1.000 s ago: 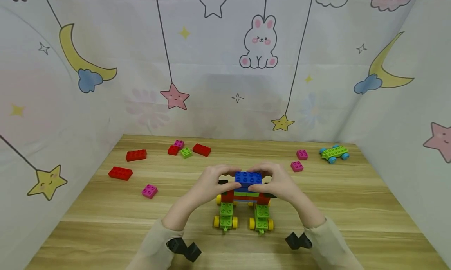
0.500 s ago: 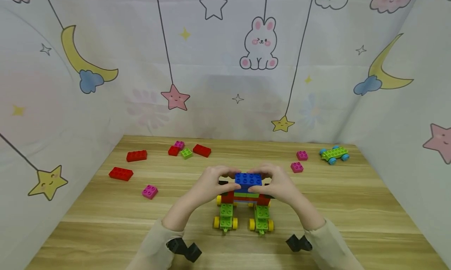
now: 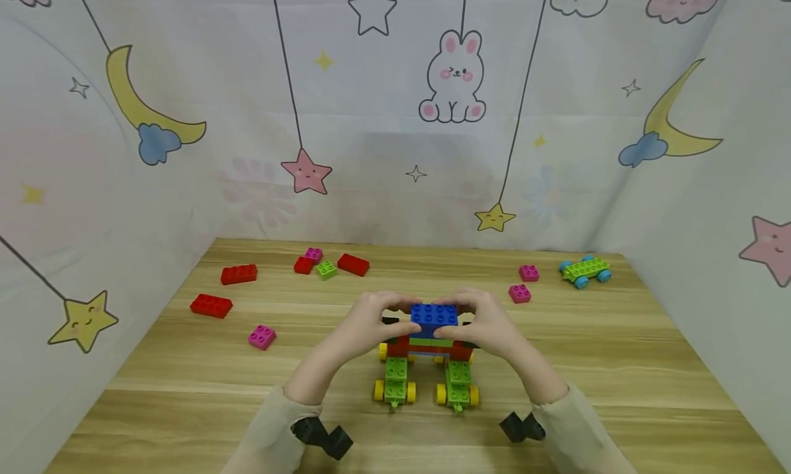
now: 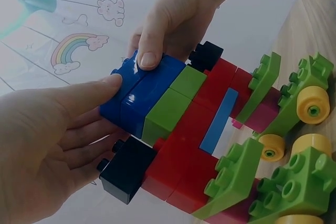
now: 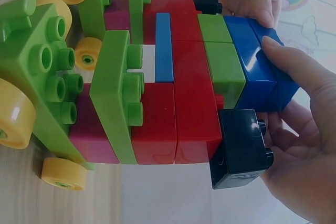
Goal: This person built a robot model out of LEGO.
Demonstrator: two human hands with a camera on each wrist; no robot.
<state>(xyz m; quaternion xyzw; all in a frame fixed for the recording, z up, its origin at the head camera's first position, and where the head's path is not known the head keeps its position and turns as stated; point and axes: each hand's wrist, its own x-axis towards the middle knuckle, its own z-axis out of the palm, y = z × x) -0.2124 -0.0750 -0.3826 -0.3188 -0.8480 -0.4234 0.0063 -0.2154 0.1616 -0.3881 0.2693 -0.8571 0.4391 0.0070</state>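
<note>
- Middle of the wooden table [image 3: 185, 419], and there stands the brick model [image 3: 426, 342], upright on green wheeled bases [image 3: 395, 390] with yellow wheels [image 5: 11, 114].
- Left hand [image 3: 373, 316] in tight! Thumb on the near face of the blue bricks [image 3: 434, 314], fingers round the far side: a clear pinch.
- Right hand [image 3: 485, 319] mirrors it, thumb in front, fingers behind, gripping the same blue bricks from the other end.
- Those blues sit at the very top, two layers deep, flush over the green bricks [image 4: 170, 114].
- Beneath come the red bricks [image 5: 195, 93], wide and low, a black brick [image 5: 239, 148] at one end, another black brick [image 4: 206, 56] at the other, and a light blue plate [image 5: 164, 48] under the middle.
- Out to the left, loose red bricks [image 3: 211, 306], a lone pink brick [image 3: 262, 336], and a little cluster holding a small green brick [image 3: 327, 270].
- Far right, two pink bricks [image 3: 520, 294] near a green car [image 3: 586, 271] on blue wheels.
- Behind it all, the patterned curtain [image 3: 395, 151]: moons, stars, a rabbit.
</note>
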